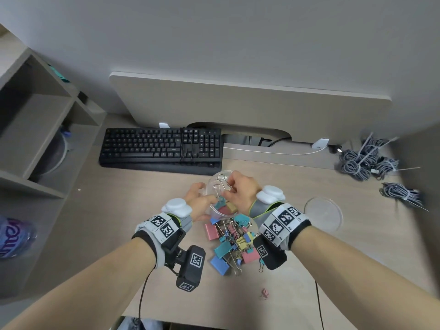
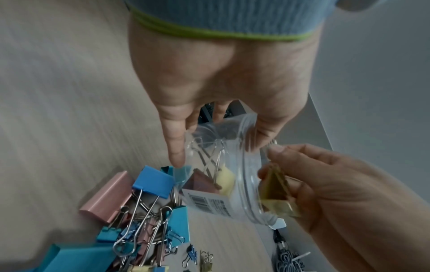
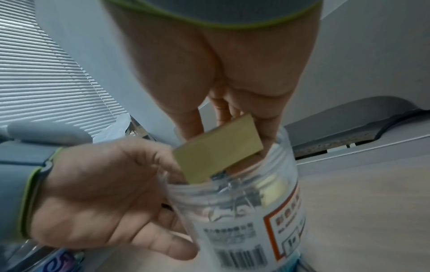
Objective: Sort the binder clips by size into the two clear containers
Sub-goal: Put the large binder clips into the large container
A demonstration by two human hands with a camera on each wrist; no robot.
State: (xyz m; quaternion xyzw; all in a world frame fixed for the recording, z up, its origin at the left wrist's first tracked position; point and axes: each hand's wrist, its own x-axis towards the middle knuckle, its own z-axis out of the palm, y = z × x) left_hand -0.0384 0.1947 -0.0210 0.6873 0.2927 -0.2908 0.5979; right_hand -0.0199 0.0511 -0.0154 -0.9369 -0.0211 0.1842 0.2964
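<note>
Left hand (image 1: 195,203) wrapped around clear jar (image 3: 244,211), thumb and fingers (image 2: 175,145) curled on its wall, near middle of counter (image 1: 309,258). Right hand (image 1: 240,189) at jar's mouth, fingers (image 3: 267,128) pinching one yellow clip (image 3: 218,149), its wire handles hidden inside the rim. At least three clips inside jar: pink, yellow, teal; exact count blurred by plastic. Pile of clips (image 1: 232,241) just beside jar toward counter's near edge, too tangled to count. Second container (image 1: 323,214) to the right, apart. One keyboard (image 1: 162,148) behind.
</note>
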